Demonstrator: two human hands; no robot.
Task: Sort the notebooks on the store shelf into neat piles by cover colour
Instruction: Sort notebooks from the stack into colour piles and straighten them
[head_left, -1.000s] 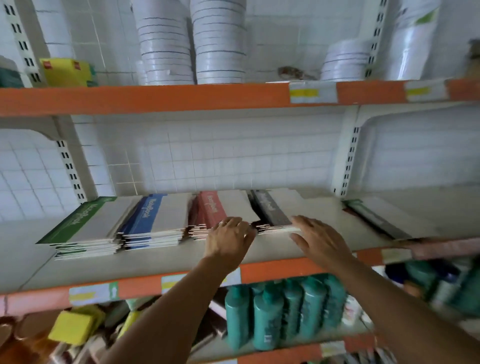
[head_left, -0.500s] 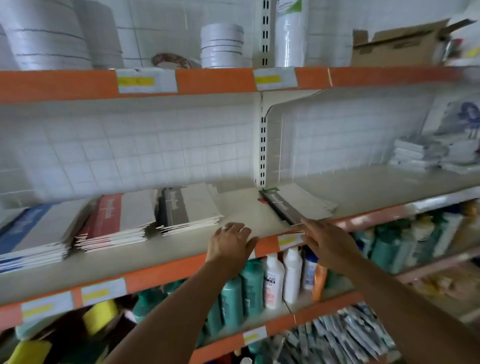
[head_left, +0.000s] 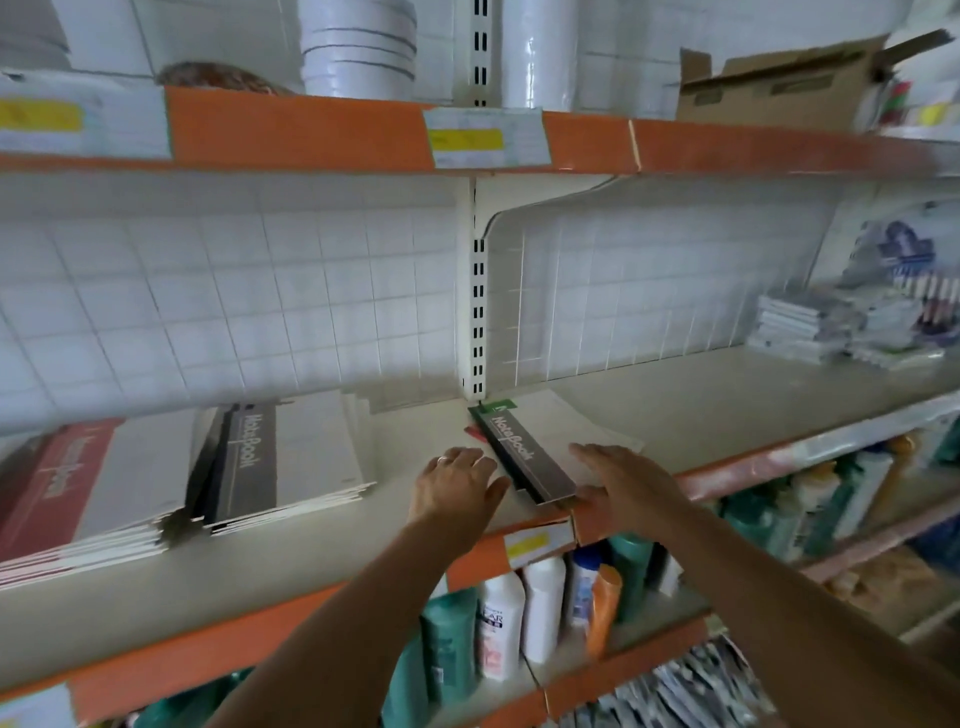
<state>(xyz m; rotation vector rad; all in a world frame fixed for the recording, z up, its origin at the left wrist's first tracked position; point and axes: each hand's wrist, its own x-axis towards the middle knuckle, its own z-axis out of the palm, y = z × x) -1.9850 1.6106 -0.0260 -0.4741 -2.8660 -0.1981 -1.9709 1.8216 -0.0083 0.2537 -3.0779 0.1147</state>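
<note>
**A:** Where is the mixed pile (head_left: 540, 441)?

**B:** It lies on the shelf (head_left: 727, 405), right between your two hands. Its dark strip runs slanted, from the far left to the near right, and its near corner is at the shelf's front edge.

**A:** What are my hands doing?

**B:** Your left hand (head_left: 457, 480) lies flat on the shelf just beside the strip's left edge. Its fingers are straight and it holds nothing. Your right hand (head_left: 618, 480) has straight fingers too. It rests on the white cover, and its thumb is by the near corner. It grips nothing.

**A:** Which hand is nearer?

**B:** The right one, since it is already on the pile. I think you will need both hands to lift or turn it.

**A:** Where do the notebooks go?

**B:** The brown pile (head_left: 280, 457) and the red pile (head_left: 78, 499) are to your left, well apart from your hands.

**A:** What can't you see?

**B:** A bit of green shows at the pile's far end and a bit of red at its left side. I cannot tell how many notebooks are under the top one. The red pile is cut off at the left edge.
</note>
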